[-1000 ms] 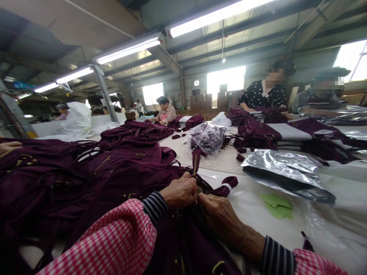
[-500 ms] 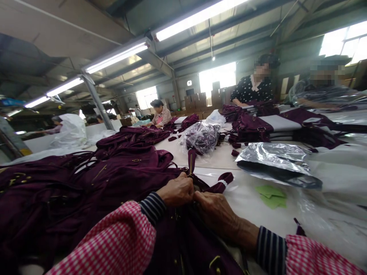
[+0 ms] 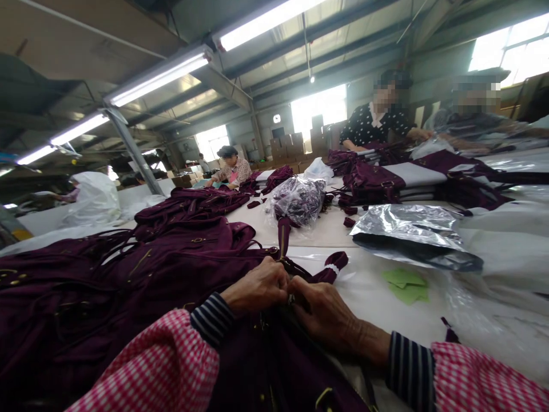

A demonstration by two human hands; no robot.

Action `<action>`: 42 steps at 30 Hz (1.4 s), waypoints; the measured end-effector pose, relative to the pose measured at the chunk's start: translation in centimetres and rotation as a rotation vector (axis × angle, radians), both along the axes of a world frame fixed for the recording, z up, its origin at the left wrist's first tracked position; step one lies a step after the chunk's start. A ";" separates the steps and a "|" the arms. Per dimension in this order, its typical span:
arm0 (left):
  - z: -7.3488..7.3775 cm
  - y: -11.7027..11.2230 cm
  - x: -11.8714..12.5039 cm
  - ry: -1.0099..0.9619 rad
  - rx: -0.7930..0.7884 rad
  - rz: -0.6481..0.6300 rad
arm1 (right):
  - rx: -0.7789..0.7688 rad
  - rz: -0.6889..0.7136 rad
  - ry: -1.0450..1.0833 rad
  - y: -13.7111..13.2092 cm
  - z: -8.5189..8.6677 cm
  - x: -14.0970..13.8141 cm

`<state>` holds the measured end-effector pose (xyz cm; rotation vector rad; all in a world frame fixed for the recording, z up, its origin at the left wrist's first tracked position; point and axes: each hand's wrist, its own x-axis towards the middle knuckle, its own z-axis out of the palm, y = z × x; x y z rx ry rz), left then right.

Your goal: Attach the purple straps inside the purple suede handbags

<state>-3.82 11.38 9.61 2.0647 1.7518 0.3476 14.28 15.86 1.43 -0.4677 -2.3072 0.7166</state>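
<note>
A dark purple bag (image 3: 278,366) with brass-coloured zips lies in front of me at the table's near edge. My left hand (image 3: 261,283) is closed on its upper edge, knuckles up. Close against it, my right hand (image 3: 321,309) pinches the same part of the bag, and a small shiny bit shows by its fingers. The fingertips of both hands are partly hidden. Just beyond them lies a purple strap (image 3: 332,268), rolled up and held by a white band. A zipped purple strip (image 3: 283,234) points away from the hands.
More purple bags (image 3: 184,252) are heaped on my left. A clear plastic bag of small parts (image 3: 298,200), a silver foil bag (image 3: 407,229) and green paper pieces (image 3: 406,285) lie on the white table. Co-workers sit beyond stacked bags (image 3: 377,183).
My hands stay together on the bag, with the left wrist shifted slightly left. The view has tilted a little. Across the table, a co-worker's hand now reaches toward clear plastic.
</note>
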 end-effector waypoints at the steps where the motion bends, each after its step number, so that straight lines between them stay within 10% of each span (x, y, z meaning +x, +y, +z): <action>1: -0.1 0.0 -0.1 -0.078 -0.014 0.002 | -0.087 -0.003 0.030 0.0 0.3 0.0; 10: -1.8 0.3 0.5 -0.605 0.012 0.175 | -0.667 0.143 0.223 0.4 1.2 0.1; 24: -2.7 -1.6 0.1 -0.445 0.242 0.191 | -0.432 -0.095 0.028 0.6 0.5 -0.6; 42: -3.2 -1.5 0.3 -0.559 0.242 0.185 | -0.534 -0.009 0.139 -0.8 1.6 -0.9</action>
